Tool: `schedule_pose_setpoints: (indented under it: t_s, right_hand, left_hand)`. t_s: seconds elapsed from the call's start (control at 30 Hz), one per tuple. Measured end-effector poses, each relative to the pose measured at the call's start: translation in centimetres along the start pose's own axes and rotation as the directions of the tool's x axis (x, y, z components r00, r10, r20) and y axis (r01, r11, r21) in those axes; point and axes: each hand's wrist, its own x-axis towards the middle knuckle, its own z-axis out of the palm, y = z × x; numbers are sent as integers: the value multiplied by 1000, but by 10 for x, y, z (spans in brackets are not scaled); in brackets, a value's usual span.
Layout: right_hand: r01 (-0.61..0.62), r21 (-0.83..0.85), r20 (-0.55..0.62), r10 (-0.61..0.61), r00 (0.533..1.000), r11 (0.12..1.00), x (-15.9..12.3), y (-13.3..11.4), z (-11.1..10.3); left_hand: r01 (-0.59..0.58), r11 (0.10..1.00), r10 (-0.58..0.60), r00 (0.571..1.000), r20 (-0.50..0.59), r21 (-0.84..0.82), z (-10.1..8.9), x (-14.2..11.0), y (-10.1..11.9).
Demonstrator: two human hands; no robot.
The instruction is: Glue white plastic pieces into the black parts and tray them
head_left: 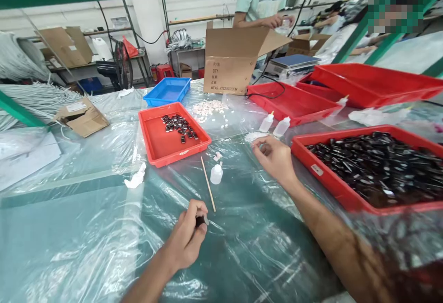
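My left hand point(187, 237) is closed around a small dark shiny piece point(200, 221), low over the plastic-covered table point(90, 229). A pale bit shows at the edge of that piece. Farther right, my right hand point(276, 159) has its thumb and fingers pinched together beside a pile of tiny white parts point(254, 136); anything between the fingertips is too small to make out. Between the hands stand a small squeeze bottle point(216, 174) and a thin wooden stick point(208, 185) lying on the sheet. A few pale pink pieces point(218, 156) lie just behind the bottle.
A red tray point(148, 148) holds several dark pieces; another red tray point(311, 170) at right is heaped with them. Two squeeze bottles point(281, 127) stand behind my right hand. Farther back are scattered pale pieces point(209, 108), a blue tray point(168, 91), a cardboard box point(228, 63) and a person point(263, 3).
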Motion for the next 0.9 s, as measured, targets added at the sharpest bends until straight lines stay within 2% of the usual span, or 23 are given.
schedule_pose_setpoints:
  t_s: [0.07, 0.1, 0.13, 0.2, 0.23, 0.43, 0.57, 0.67, 0.8, 0.9]
  right_hand:
    - [29, 156, 180, -58, 982, 987, -27, -36, 2]
    - [-16, 307, 343, -95, 935, 951, -42, -52, 4]
    - [-98, 414, 484, -128, 866, 905, -56, -66, 7]
    - [-261, 516, 658, -183, 731, 816, -81, -87, 16]
    - [-329, 530, 705, -191, 683, 781, -91, -92, 20]
    - [-641, 445, 853, -78, 516, 625, -111, -88, 40]
    - [-788, 415, 895, -48, 444, 454, -115, -86, 43]
    - [-845, 395, 913, -52, 404, 360, -116, -86, 45]
    - [-890, 338, 941, -80, 330, 305, -113, -86, 47]
    - [-910, 318, 948, -92, 304, 265, -111, -87, 47]
  left_hand:
    - [19, 1000, -19, 1000, 11, 3, 0, -1, 2]
    - [29, 1000, -29, 999, 18, 3, 0, -1, 2]
    - [33, 999, -33, 999, 12, 5, 0, -1, 2]
    - [29, 999, -28, 1000, -6, 14, 0, -1, 0]
    - [24, 1000, -23, 1000, -11, 20, 1, -1, -1]
    - [-32, 997, 35, 998, -48, 63, 8, -4, -17]
    - [-108, 987, 117, 991, -67, 122, 12, -5, -22]
    - [-130, 978, 141, 988, -57, 162, 11, -5, -19]
    - [-149, 970, 155, 988, -15, 191, 8, -7, -12]
    - [-166, 973, 168, 986, 1, 158, 9, -8, -9]
